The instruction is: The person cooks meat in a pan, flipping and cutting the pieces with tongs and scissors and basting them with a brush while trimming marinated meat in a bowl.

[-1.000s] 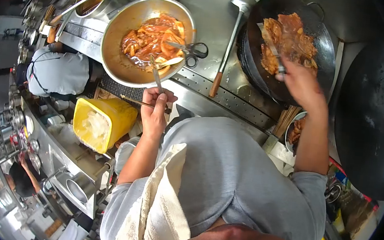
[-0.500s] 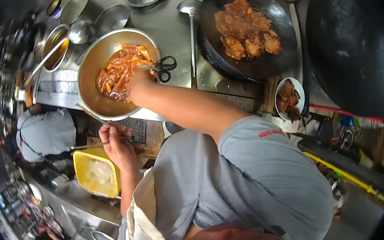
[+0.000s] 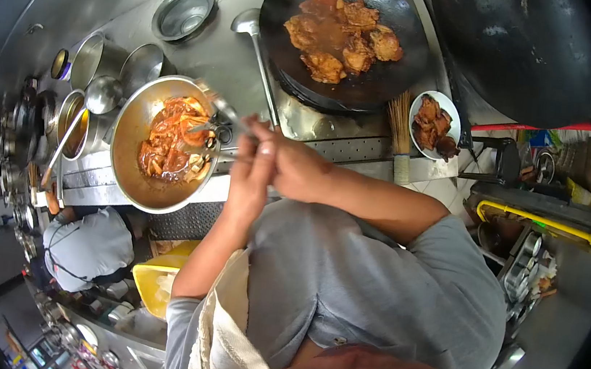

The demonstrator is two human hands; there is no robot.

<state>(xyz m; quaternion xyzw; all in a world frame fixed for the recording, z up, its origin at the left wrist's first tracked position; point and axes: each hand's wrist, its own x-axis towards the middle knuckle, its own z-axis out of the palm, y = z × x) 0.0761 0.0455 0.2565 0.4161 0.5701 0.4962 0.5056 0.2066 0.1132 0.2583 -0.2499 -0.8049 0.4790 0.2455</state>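
Observation:
Before my body, my left hand [image 3: 251,179] and my right hand [image 3: 294,161] are close together at the bowl's right side. Both are closed around the near end of metal tongs [image 3: 225,107], blurred by motion; the tongs' two arms spread over the bowl. Under them, a large metal bowl [image 3: 123,165] holds red-sauced pieces of meat [image 3: 170,130]. Several paler slices [image 3: 199,166] lie at its right side. Black-handled scissors [image 3: 225,134] rest at the bowl's right rim, partly hidden behind the tongs.
A black wok [image 3: 275,44] holds browned meat, with a ladle [image 3: 249,26] beside it. A white bowl of cooked meat [image 3: 453,140] and a bamboo brush [image 3: 401,164] stand nearby. Metal pots [image 3: 95,59] are at left; another person [image 3: 88,245] is beyond.
My right hand has left the meat and come back to meet my left hand. The tongs have swung up from below the bowl to over it. The view has shifted.

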